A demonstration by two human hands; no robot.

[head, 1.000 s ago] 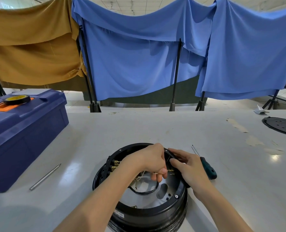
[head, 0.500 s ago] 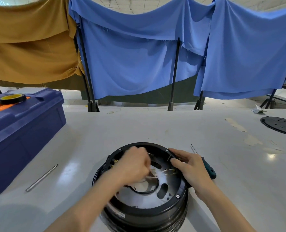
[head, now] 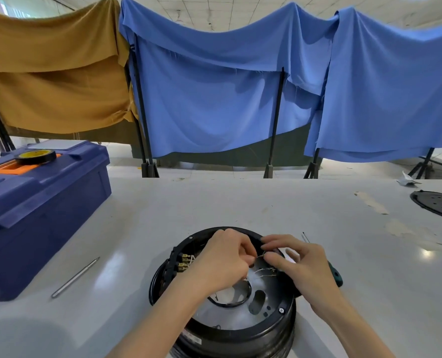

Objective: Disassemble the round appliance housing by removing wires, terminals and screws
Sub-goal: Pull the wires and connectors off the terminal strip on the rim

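Far left, blue toolbox point(head: 41, 210) on the worktop point(head: 240, 202), a tape roll point(head: 37, 156) on its lid; no brand legible on either. A thin metal rod point(head: 75, 277) lies loose between toolbox and job. The round housing point(head: 240, 332) sits open side up at the near edge, dead centre under me. A brass terminal row point(head: 185, 262) stands on its left inner wall, just left of the left hand point(head: 222, 262). That hand is curled, fingertips pinched on the fine wires point(head: 265, 272) where they cross the inner plate. The strands run roughly left to right, rising slightly toward the far right rim. The right hand point(head: 300, 264) meets them from the other side, thumb and forefinger closed on the same bundle. The two pinch points are almost touching, so neither hand is the nearer. I judge the pull has to follow that axis, off to the left, and the left hand is the one set for it while the right steadies the rim end. One rim screw point(head: 281, 310) is still seated at the near right. A white sticker point(head: 192, 338) on the housing's near wall is too small to read. A green-handled screwdriver point(head: 335, 275) lies half hidden behind the right hand, and a black perforated disc point(head: 439, 205) sits far right.
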